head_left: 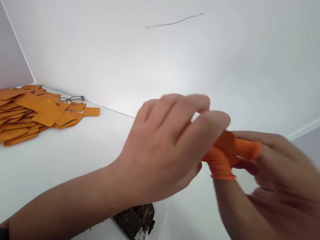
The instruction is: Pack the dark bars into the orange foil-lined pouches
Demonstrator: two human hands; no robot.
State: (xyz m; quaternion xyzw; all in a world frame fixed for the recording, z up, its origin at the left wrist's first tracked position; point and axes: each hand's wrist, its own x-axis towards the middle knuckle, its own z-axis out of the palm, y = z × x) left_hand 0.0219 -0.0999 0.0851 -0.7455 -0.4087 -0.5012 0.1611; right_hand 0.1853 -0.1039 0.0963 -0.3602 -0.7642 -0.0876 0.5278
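Observation:
My right hand [275, 193] comes in from the right with orange rubber finger cots [222, 167] on its thumb and forefinger. Pinched between those two fingers is an orange paper piece [228, 144], much like the small envelopes in the pile. My left hand [164, 148] reaches across the middle, bare, its fingers curled and closed right against the paper piece. What lies between the left fingertips is hidden behind the hand. Below the left wrist, partly covered by the forearm, a clear plastic tray [157, 232] holds dark brown crumbly material [134, 222].
A heap of small orange envelopes [13, 114] spreads over the white table [89, 149] at the left. Behind it, eyeglasses [75, 99] lie against the white wall [113, 49], which bears a dark line. Dark crumbs are scattered beside the tray.

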